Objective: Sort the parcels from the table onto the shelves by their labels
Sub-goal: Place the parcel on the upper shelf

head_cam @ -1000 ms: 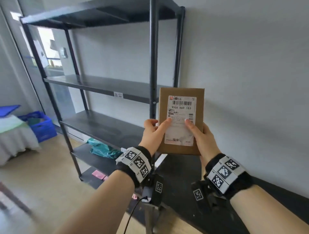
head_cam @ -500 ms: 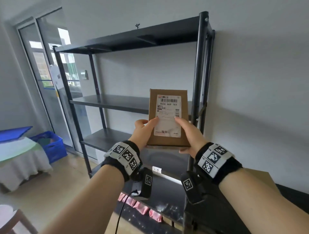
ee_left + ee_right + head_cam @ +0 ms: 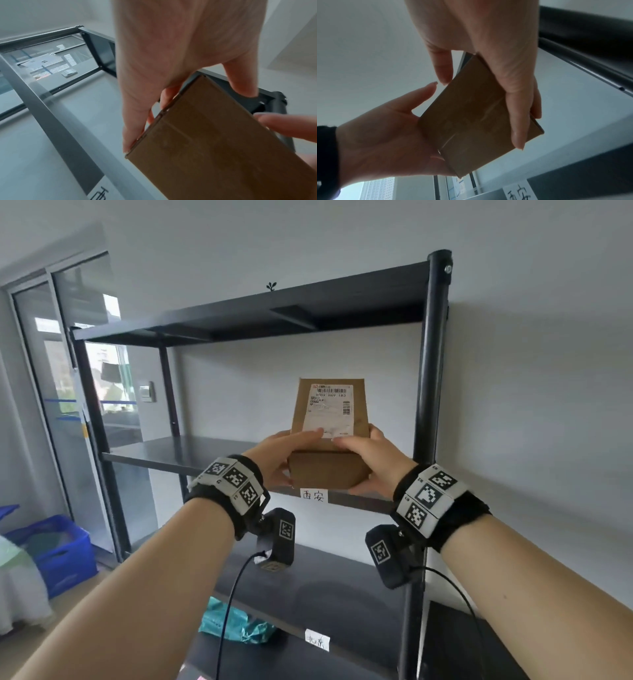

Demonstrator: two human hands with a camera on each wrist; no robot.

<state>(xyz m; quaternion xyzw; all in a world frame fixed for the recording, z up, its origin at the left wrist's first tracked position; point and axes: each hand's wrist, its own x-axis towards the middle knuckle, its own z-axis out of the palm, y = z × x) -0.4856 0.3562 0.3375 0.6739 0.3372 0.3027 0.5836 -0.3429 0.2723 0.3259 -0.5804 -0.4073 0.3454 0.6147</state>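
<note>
Both hands hold parcel (image 3: pixel 329 436) at front edge of shelf (image 3: pixel 191 453) marked 西安 tag (image 3: pixel 313 495). Left hand (image 3: pixel 274 460) grips parcel's left side: thumb on top by shipping label (image 3: pixel 330 410), fingers (image 3: pixel 135 121) along side and under. Right hand (image 3: pixel 373 463) grips right side likewise, thumb on top, fingers (image 3: pixel 518 121) wrapped under. Parcel lies flat, label up, near rack's right post (image 3: pixel 428 405). Lower shelf carries teal bag (image 3: pixel 236 626) and second tag (image 3: pixel 317 639). Blue crate (image 3: pixel 65 553) on floor at left.
</note>
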